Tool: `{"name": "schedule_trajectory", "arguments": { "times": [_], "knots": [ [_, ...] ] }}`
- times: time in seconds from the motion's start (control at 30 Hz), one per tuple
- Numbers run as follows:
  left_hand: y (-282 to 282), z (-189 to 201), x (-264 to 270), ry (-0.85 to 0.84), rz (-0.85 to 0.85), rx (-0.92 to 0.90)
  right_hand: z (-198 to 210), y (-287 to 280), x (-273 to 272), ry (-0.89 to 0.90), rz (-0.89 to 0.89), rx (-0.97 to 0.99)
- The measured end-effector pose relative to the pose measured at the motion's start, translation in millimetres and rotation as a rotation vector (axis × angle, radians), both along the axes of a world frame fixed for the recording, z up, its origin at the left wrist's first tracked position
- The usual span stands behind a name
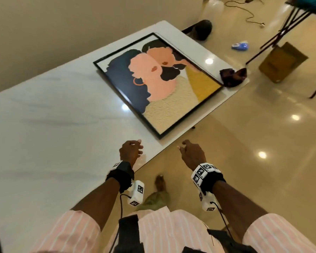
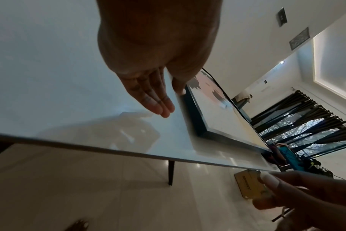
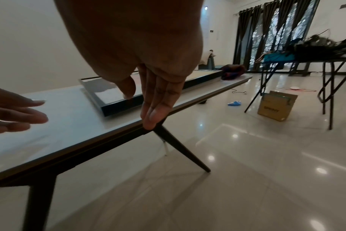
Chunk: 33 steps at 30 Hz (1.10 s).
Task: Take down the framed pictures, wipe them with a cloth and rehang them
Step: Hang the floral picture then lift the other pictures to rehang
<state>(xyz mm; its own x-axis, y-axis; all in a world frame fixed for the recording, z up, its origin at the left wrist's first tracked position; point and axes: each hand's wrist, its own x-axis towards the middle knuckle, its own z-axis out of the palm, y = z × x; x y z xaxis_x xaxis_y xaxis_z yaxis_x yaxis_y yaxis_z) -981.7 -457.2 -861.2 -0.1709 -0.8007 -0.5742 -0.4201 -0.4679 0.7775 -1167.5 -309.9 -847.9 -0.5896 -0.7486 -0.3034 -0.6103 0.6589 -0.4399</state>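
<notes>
A black-framed picture of two faces lies flat, face up, on the white table, towards its far right end. A dark crumpled cloth sits on the table by the frame's far right corner. My left hand hovers above the table just short of the frame's near corner, fingers relaxed and empty. My right hand hangs beyond the table edge over the floor, also empty. In the wrist views the left hand's fingers and the right hand's fingers are straight, with the frame just ahead of them.
On the glossy floor to the right stand a cardboard box and a black-legged table. A blue item and loose cables lie farther back. A dark round object sits past the table's far end. My foot is by the table edge.
</notes>
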Motion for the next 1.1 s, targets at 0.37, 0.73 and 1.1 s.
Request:
{"name": "schedule_trajectory", "arguments": {
  "times": [0.37, 0.73, 1.1],
  "knots": [
    [-81, -14, -99, -0.321, 0.178, 0.000, 18, -76, -150, 0.164, 0.065, 0.179],
    [-78, -22, -114, -0.386, 0.180, -0.011, 23, -151, -229, 0.318, 0.343, 0.141],
    [-34, -21, -163, -0.433, 0.457, -0.008, -6, -191, -349, 0.394, 0.235, 0.231]
  ]
}}
